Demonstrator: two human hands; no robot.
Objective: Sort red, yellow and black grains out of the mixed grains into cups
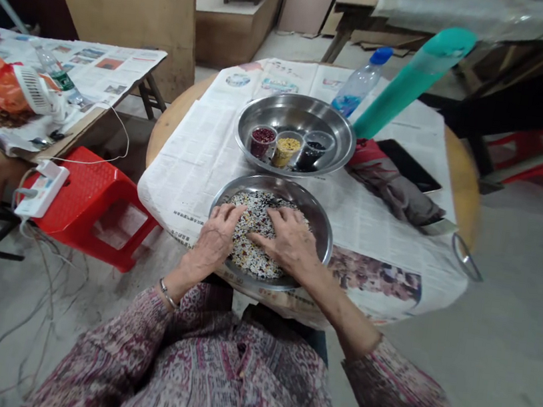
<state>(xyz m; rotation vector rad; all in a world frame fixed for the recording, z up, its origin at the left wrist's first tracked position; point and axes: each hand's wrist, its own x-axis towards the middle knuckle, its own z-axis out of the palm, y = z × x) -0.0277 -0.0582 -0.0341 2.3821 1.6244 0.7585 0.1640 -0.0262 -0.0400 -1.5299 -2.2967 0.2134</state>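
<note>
A steel bowl (327,228) near the table's front edge holds a mix of small grains or beads (257,255), mostly white with black, yellow and dark red bits. Over its left rim lies my left hand (216,235), fingers loosely bent and fingertips at the mix. My right hand (291,241) reaches in from the right, thumb and fingers apart, touching the mix. Just behind stands a larger steel basin (298,107) with three clear cups inside: one of dark red pieces (263,136), one of yellow pieces (288,146), one of black pieces (315,148).
Newspaper (181,157) covers the round table. Behind the basin are a bottle with a blue cap (359,84) and a long green object (412,82). A folded umbrella (395,187) and a dark flat object (411,166) lie right. A red stool (93,198) with a power strip (46,189) stands left, near another person's leg.
</note>
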